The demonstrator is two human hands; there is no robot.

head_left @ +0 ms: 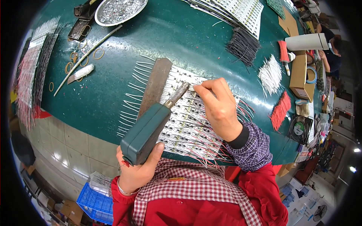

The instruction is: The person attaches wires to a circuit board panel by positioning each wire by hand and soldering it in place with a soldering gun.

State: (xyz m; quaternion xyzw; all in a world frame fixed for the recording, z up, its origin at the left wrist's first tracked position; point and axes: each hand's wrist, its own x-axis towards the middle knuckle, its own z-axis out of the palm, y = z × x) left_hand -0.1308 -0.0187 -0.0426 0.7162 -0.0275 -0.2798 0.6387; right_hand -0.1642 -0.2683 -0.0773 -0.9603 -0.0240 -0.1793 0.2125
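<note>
My left hand (136, 170) grips the dark green handle of a soldering iron (149, 129); its metal tip (183, 89) rests on a row of white LED strip boards (184, 130) laid side by side on the green table (181, 34). My right hand (218, 107) pinches a thin wire (201, 78) right at the iron's tip, fingers closed over the boards. White wires stick out from the boards' left ends, red and black wires from their right ends. A rusty flat metal bar (154, 86) lies across the boards' left part.
Bundles of black wires (243, 46), white wires (270, 74) and red wires (281, 110) lie to the right. A metal dish of solder scraps (118, 10), rubber bands (98, 53), more board stacks (34, 71), a cardboard box (299, 75), a small fan (299, 129) and a blue crate (94, 199) surround the work.
</note>
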